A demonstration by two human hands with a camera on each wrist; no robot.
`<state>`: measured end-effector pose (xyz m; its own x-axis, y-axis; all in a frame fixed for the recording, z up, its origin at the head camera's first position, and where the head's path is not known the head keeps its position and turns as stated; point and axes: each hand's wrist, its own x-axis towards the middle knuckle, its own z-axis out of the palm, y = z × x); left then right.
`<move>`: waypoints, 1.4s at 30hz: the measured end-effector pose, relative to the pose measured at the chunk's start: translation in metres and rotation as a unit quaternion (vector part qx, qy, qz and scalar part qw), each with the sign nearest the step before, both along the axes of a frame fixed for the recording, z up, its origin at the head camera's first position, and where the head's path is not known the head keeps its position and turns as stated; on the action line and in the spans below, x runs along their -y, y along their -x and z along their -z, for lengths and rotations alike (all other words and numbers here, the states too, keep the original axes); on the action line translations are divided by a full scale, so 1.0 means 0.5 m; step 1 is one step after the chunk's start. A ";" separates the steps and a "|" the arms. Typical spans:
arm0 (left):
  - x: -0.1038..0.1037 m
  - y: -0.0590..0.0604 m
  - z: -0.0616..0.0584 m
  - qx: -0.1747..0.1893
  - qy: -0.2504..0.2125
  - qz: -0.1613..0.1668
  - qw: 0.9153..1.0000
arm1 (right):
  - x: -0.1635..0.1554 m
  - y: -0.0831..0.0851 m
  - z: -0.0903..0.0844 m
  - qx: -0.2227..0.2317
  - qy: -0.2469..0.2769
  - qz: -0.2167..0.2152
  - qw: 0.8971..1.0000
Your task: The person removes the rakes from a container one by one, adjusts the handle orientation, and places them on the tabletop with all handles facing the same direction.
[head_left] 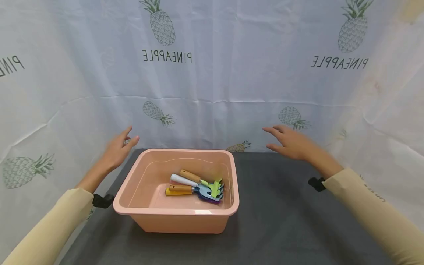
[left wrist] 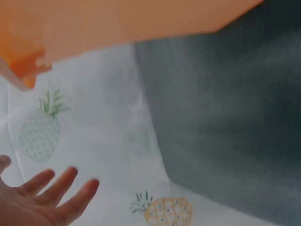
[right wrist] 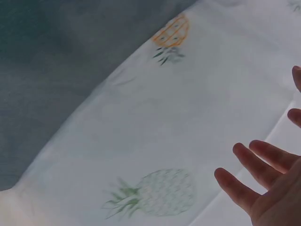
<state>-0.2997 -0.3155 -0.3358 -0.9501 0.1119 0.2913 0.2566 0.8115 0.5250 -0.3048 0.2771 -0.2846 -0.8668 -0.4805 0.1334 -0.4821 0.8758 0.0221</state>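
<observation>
A pink plastic basin (head_left: 175, 212) stands on the dark table, left of centre in the head view. Inside it lies a small pile of garden hand tools: a green rake (head_left: 216, 187), a blue trowel (head_left: 204, 192) and others with wooden, white and yellow handles, partly overlapping. My left hand (head_left: 116, 150) hovers in the air beyond the basin's left rim, fingers extended and holding nothing. Off to the right, my right hand (head_left: 291, 142) is raised above the table's far side, fingers spread and nothing in them. Both wrist views show spread fingers, apart from any object.
The dark grey table (head_left: 281, 213) extends right of the basin. White curtains (head_left: 225, 73) printed with pineapples hang behind and on both sides, close to the table's far edge. A black wrist strap (head_left: 103, 201) shows at the left sleeve, another (head_left: 317, 184) at the right.
</observation>
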 end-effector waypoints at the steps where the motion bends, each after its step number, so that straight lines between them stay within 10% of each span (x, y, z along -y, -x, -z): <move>1: -0.004 -0.004 0.000 0.007 -0.017 0.012 1.000 | 0.008 -0.002 -0.002 -0.001 -0.001 -0.003 1.000; 8: -0.023 -0.031 0.008 0.096 -0.120 0.051 0.987 | 0.059 -0.013 -0.017 0.008 0.009 -0.021 1.000; 19: -0.049 -0.065 0.027 0.135 -0.167 0.039 0.976 | 0.126 -0.021 -0.039 0.024 0.029 -0.045 0.998; 42: -0.070 -0.085 0.050 0.090 -0.161 0.021 0.983 | 0.273 -0.033 -0.063 0.088 0.063 -0.124 0.986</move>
